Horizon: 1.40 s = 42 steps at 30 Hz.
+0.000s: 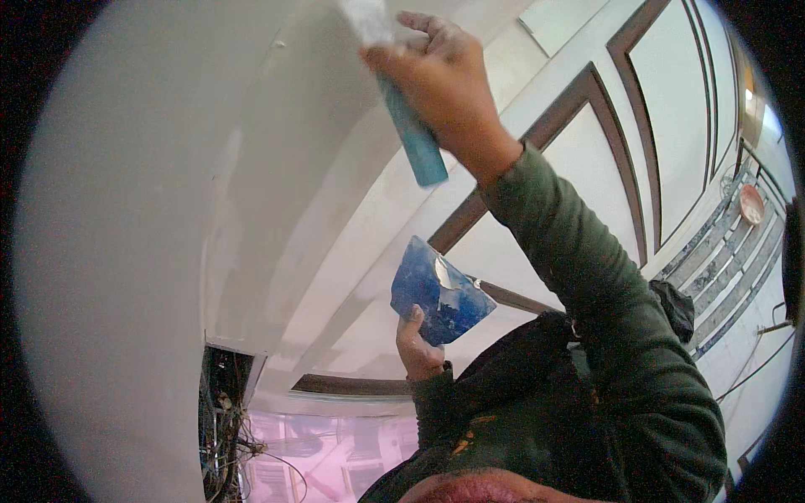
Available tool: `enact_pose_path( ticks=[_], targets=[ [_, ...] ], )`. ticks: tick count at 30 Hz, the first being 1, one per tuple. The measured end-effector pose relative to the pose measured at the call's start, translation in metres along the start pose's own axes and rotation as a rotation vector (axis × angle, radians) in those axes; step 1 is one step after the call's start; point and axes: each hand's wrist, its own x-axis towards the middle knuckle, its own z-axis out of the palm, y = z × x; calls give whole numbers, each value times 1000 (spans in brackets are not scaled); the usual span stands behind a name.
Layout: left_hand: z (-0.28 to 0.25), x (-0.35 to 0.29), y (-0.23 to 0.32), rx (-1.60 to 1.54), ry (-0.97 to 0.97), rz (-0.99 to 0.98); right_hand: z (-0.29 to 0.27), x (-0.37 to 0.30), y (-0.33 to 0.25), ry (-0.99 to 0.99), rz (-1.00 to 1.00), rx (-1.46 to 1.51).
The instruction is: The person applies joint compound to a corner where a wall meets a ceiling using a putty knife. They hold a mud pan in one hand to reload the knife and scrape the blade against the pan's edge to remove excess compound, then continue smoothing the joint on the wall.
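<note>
My right hand (449,80) is raised high with its fingers closed around a putty knife (419,151). The knife has a teal handle, and its pale, blurred blade points up against a smooth off-white surface (277,126); whether it touches there I cannot tell. Lower down, my left hand (418,348) grips a flat blue plastic board (419,285) from its near side, thumb on the face. A whitish patch of filler (449,272) sticks to the board. White smudges mark the fingers of both hands.
An opening (225,402) full of loose wires lies at the lower left. White panels with dark brown trim (562,101) run along the right. At far right, a slatted platform (721,260) carries a reddish bowl (751,205), with a black cloth or bag (673,310) nearer.
</note>
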Motion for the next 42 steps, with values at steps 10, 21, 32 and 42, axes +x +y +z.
enact_pose_path(
  ticks=[10,21,32,42],
  targets=[
    [3,8,-6,-22,72,-34,24,57,19,-14,551,864],
    [11,3,-6,133,175,-6,34,67,26,-53,668,977],
    [-13,-4,-19,-23,314,-20,132,-6,30,19,714,901],
    [-30,-12,-29,339,316,229,135,-50,26,-244,810,906]
  ],
)
